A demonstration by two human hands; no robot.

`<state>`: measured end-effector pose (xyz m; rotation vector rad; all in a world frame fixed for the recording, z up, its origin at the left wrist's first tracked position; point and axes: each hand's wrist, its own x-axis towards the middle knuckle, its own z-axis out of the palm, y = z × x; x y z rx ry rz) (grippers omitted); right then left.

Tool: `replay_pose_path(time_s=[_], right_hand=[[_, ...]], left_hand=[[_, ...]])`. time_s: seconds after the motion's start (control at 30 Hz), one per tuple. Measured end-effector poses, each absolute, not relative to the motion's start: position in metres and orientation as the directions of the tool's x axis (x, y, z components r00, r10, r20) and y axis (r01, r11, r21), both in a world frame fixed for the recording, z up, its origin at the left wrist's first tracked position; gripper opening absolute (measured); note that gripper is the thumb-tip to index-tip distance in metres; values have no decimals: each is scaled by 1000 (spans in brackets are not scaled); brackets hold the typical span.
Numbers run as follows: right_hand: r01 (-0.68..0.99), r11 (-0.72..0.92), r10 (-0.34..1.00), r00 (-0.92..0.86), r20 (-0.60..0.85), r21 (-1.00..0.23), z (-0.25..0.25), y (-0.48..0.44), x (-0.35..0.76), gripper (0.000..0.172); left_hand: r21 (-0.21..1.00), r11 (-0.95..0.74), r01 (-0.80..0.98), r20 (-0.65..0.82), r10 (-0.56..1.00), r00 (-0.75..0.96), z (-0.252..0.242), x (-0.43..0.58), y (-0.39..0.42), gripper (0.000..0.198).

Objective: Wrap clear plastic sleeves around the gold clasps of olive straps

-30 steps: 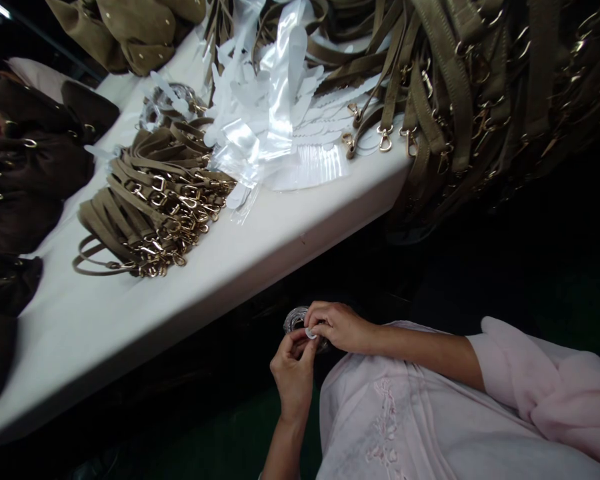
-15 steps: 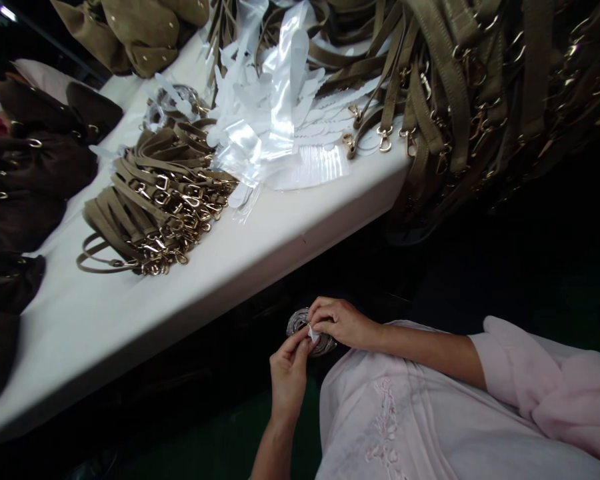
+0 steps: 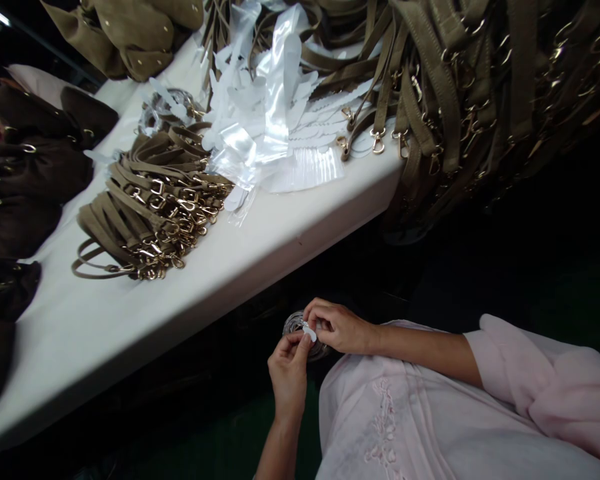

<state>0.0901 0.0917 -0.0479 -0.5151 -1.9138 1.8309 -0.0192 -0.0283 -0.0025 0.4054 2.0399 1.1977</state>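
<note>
A small white tab (image 3: 309, 331), thin and flat like paper or film, is pinched between the fingertips of both hands, low over the person's lap in pale pink cloth. The left hand (image 3: 289, 372) rises from below, wrist bent, thumb and forefinger closed on the tab. The right hand (image 3: 337, 327) reaches in from the right on a bare forearm, fingers curled, gripping the tab and a glossy clear roll of tape (image 3: 298, 325) just behind it. Well above the fingers, the white desk (image 3: 130, 313) carries a bundle of olive straps (image 3: 147, 203) with brass clasps and a heap of shiny clear plastic strips (image 3: 267, 117).
</note>
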Motion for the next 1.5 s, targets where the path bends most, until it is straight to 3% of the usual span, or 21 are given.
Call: replay_pose_path(time_s=[0.13, 0.3, 0.5, 0.6, 0.7, 0.9, 1.03, 1.23, 1.4, 1.5], right_hand=[[-37, 13, 533, -845, 38, -999, -44, 93, 90, 9], [10, 89, 551, -833, 41, -996, -49, 89, 85, 11], [126, 161, 553, -833, -16, -979, -46, 85, 83, 11], [183, 247, 536, -844, -23, -952, -40, 82, 85, 7], [215, 339, 512, -859, -12, -916, -36, 81, 85, 8], [186, 352, 489, -872, 11, -917, -37, 81, 87, 11], [159, 342, 485, -874, 29, -926, -40, 83, 87, 12], [116, 266, 482, -876, 28, -957, -44, 84, 87, 9], [58, 199, 515, -856, 54, -978, -53, 86, 87, 10], [39, 188, 548, -834, 72, -981, -53, 88, 88, 11]], left_hand=[[863, 504, -28, -383, 618, -686, -2, -18, -29, 25], [869, 486, 96, -305, 678, -669, -4, -16, -30, 19], [767, 451, 456, -73, 768, -636, -11, -16, -33, 10], [725, 409, 554, 11, 798, -603, -11, -16, -34, 10], [736, 416, 534, 4, 786, -618, -8, -16, -34, 10], [877, 478, 40, -321, 646, -693, -9, -24, -33, 14], [882, 471, -35, -371, 644, -670, -12, -21, -33, 17], [852, 517, 83, -368, 705, -606, -17, -19, -36, 32], [781, 465, 418, -206, 822, -530, -16, -28, -31, 27], [810, 410, 419, -172, 849, -500, -15, -29, -29, 26]])
